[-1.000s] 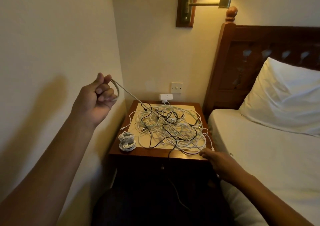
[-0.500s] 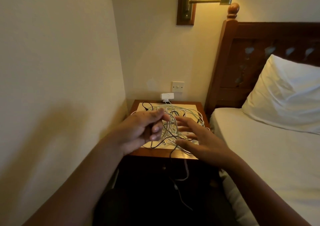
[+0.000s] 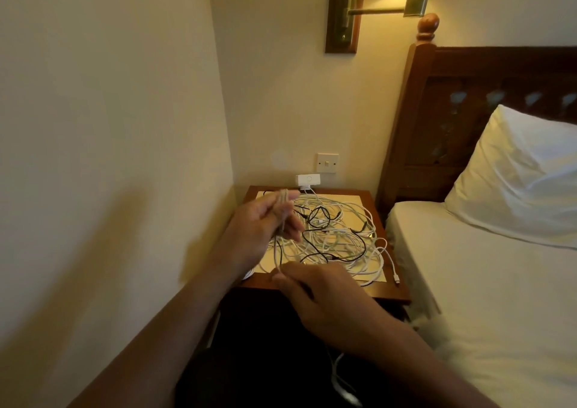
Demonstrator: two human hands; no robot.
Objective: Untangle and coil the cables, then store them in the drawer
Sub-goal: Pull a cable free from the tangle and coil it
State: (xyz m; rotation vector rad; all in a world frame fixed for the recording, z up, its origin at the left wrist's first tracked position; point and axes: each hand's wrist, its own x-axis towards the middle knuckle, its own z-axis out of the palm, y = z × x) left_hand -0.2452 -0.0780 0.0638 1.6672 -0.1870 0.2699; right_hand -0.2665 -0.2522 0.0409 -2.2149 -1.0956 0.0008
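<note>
fingers and thumb of the left hand (image 3: pixel 265 220), at the centre of the frame, curl round a few loops of white cable (image 3: pixel 282 207). just below it the right hand (image 3: pixel 315 289) pinches the same strand near the front edge of the nightstand (image 3: pixel 390 295). the hands are close but not touching. behind them the tangle (image 3: pixel 340 239) of white and black cables covers the tabletop. i judge the job barely begun: one coil is under way, and a white sliver (image 3: pixel 248 275) by the left forearm may be a finished one. the drawer is not visible. a second ago the left hand was raised at upper left, pulling the cable taut; it has since dropped to wind.
</note>
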